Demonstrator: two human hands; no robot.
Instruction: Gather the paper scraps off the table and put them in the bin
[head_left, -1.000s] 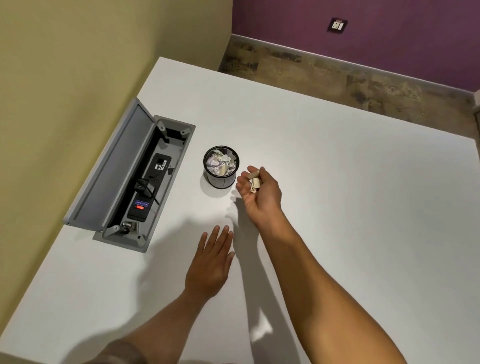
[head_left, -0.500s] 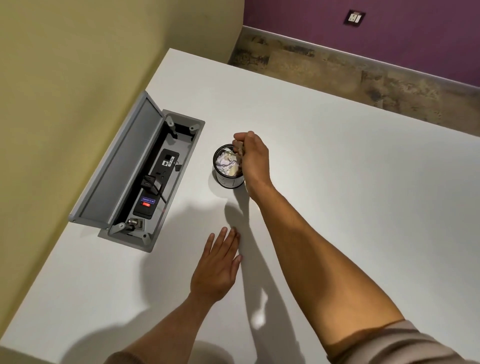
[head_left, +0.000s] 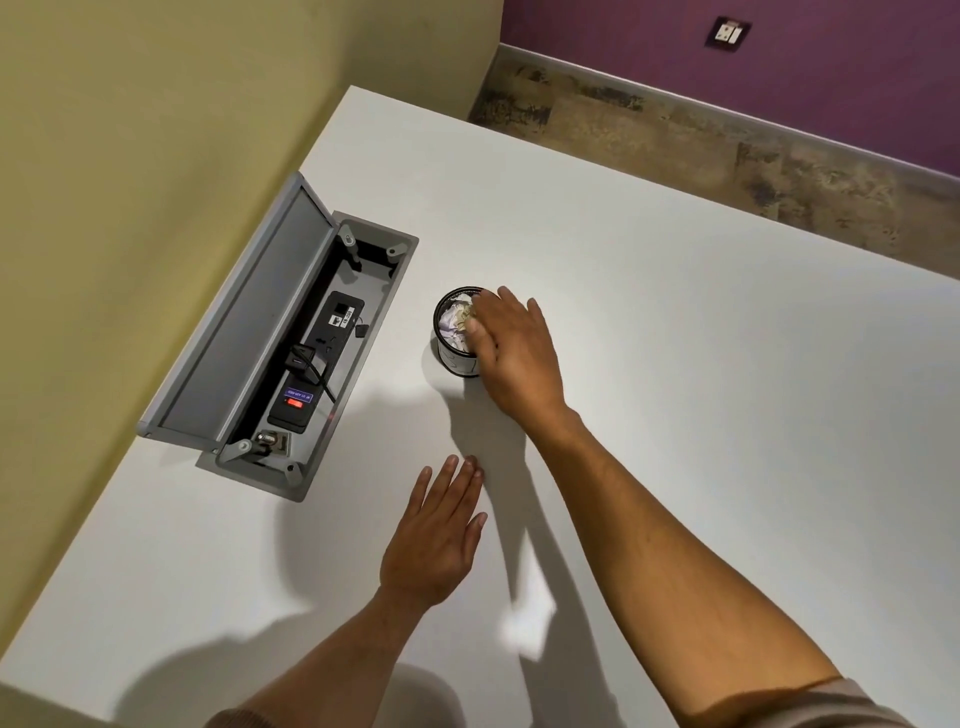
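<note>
matt white table, crumpled paper scraps, grey metal hatch.

I see my right hand covering the right side of the small black round bin, whose mouth is packed with crumpled paper scraps. Left of it, the grey raised flap of the cable box blocks passage. The white counter lies broad to the right.
</note>
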